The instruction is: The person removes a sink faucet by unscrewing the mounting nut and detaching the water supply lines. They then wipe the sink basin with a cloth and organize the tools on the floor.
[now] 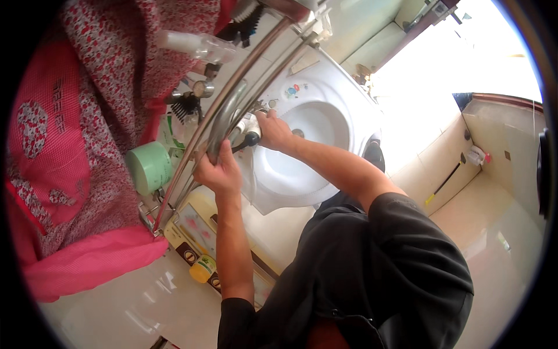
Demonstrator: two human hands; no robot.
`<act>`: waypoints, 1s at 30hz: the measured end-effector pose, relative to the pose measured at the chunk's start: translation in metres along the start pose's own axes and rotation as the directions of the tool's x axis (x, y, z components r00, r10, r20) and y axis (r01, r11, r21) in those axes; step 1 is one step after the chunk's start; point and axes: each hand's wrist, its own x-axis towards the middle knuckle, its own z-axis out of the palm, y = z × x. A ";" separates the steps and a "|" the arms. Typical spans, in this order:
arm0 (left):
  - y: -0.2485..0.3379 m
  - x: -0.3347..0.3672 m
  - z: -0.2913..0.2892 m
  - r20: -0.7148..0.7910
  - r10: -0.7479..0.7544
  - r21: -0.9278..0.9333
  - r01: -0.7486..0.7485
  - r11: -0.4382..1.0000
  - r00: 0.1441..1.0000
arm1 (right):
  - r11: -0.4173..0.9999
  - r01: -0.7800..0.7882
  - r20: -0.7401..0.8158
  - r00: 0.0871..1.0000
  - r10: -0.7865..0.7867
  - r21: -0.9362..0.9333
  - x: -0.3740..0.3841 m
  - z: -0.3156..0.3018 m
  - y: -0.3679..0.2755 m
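Your left hand [218,167] curls around the curved silver tube [223,123], probably steadying it, while your right hand [274,131] clasps the white fitting [247,124] beside the sink's [328,78] edge.

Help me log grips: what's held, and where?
Left hand: apparently the curved grey tube, by its lower end. Right hand: on the white fitting; hold unclear.

Black short-sleeved shirt [407,250], soft folds, bare forearms [233,250], bare hands [220,174]
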 end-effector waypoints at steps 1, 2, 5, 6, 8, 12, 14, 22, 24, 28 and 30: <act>0.002 0.000 0.002 -0.018 -0.040 0.028 0.041 0.999 0.999 | 1.000 -0.012 -0.001 1.000 0.012 0.000 0.000 0.001 0.001; 0.005 0.000 0.001 -0.006 -0.088 0.043 0.088 0.995 0.996 | 1.000 0.009 0.013 1.000 -0.009 -0.021 -0.001 0.002 0.002; 0.021 0.007 0.010 -0.143 -0.137 -0.027 0.134 0.991 0.980 | 0.996 0.078 -0.017 0.997 -0.079 -0.041 -0.003 0.007 0.008; 0.028 0.010 0.017 -0.186 -0.175 -0.128 0.152 0.980 0.967 | 0.994 0.109 -0.109 0.988 -0.107 0.011 -0.004 0.011 0.009; 0.037 0.012 0.020 -0.202 -0.205 -0.117 0.184 0.976 0.958 | 0.988 0.142 -0.201 0.971 -0.126 0.066 -0.007 0.019 0.014; 0.058 0.018 0.032 -0.265 -0.302 -0.211 0.251 0.945 0.916 | 0.969 0.097 -0.320 0.947 -0.020 0.227 -0.019 0.033 0.011; 0.063 0.013 0.040 -0.253 -0.242 -0.107 0.222 0.969 0.937 | 0.944 0.080 -0.424 0.903 0.067 0.320 -0.015 0.044 0.010; 0.080 0.029 0.067 -0.285 -0.220 -0.136 0.188 0.973 0.933 | 0.913 -0.063 -0.356 0.908 0.219 0.402 -0.020 0.056 -0.004; 0.071 0.030 0.058 -0.225 -0.192 -0.069 0.181 0.981 0.955 | 0.986 0.101 -0.082 0.993 -0.090 0.133 -0.023 0.017 0.036; 0.048 0.022 0.034 -0.158 -0.135 0.018 0.139 0.990 0.978 | 0.719 0.616 0.190 0.786 -0.589 -0.321 0.019 -0.088 0.007; 0.052 0.026 0.037 -0.121 -0.083 -0.131 0.067 0.989 0.989 | 0.428 0.860 0.330 0.505 -0.798 -0.279 0.055 -0.101 -0.008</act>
